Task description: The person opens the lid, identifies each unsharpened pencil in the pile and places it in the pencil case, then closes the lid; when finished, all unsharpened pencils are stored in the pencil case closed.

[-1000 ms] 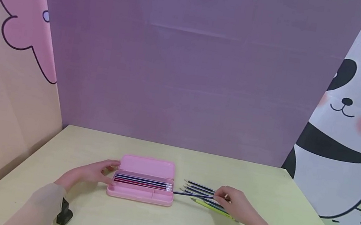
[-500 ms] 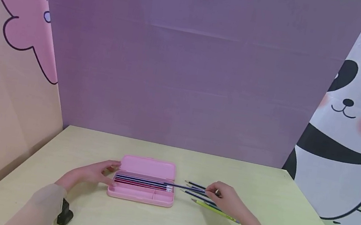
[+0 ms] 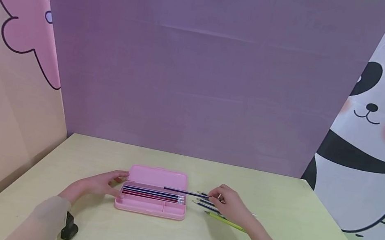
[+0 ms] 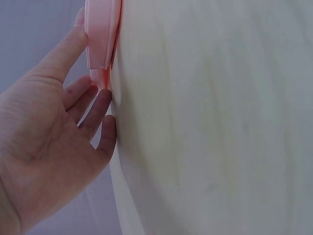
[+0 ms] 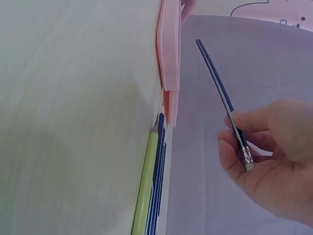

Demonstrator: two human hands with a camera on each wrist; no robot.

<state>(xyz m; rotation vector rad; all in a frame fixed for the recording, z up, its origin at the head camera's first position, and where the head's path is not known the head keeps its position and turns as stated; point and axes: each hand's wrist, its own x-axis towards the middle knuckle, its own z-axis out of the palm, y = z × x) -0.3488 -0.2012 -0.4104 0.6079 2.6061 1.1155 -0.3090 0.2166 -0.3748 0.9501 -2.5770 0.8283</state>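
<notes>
A pink pencil case [image 3: 138,207] lies with its lid [image 3: 157,177] raised back. Several dark blue and red pencils [image 3: 151,194] fill its long compartment. My left hand [image 3: 102,183] rests at the case's left end, its thumb [image 4: 66,51] against the side and the other fingers loosely bent near the lid. In my right hand [image 3: 233,205], thumb and fingers pinch a dark blue striped pencil [image 5: 217,81] near its eraser end. That pencil is raised, its far end overlapping the back right of the case in the head view.
More dark striped pencils [image 3: 207,207] and a yellow-green pencil [image 3: 226,221] lie on the table to the right of the case, partly under my right hand. A purple backdrop [image 3: 199,75] stands behind the table.
My right hand has lifted the dark blue pencil and carried it left and back, from beside the case to over its back right part. My left hand stays at the case.
</notes>
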